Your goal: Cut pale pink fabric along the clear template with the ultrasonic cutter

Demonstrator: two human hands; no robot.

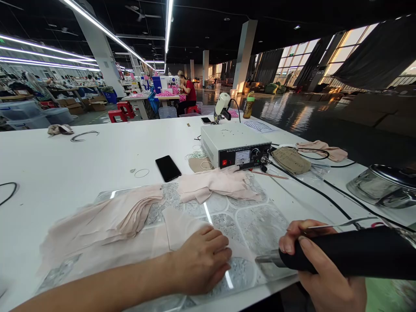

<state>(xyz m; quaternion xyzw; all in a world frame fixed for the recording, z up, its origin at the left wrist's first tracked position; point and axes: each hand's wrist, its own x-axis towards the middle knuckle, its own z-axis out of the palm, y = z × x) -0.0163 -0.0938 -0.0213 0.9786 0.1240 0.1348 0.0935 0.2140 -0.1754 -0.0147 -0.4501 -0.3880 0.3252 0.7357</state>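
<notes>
My left hand (203, 260) presses down with curled fingers on a pale pink fabric piece (180, 225), which lies on a clear patterned mat (260, 221). In my right hand (325, 264) is a black cylindrical handpiece (354, 251), its metal tip pointing left, a short way from my left fingers. A thin metal strip (344, 223) shows above the handpiece by my right fingers; whether they hold it too I cannot tell. To the left is a fanned stack of pink fabric pieces (107, 216). A second pink fabric pile (217, 184) lies at the mat's far edge.
A control box (235, 145) with a meter stands behind the mat, near a black phone (167, 168). Cables (312, 195) run along the right, beside a lidded glass pot (383, 188). Farther back are a bottle (248, 106) and a seated person in red (188, 93).
</notes>
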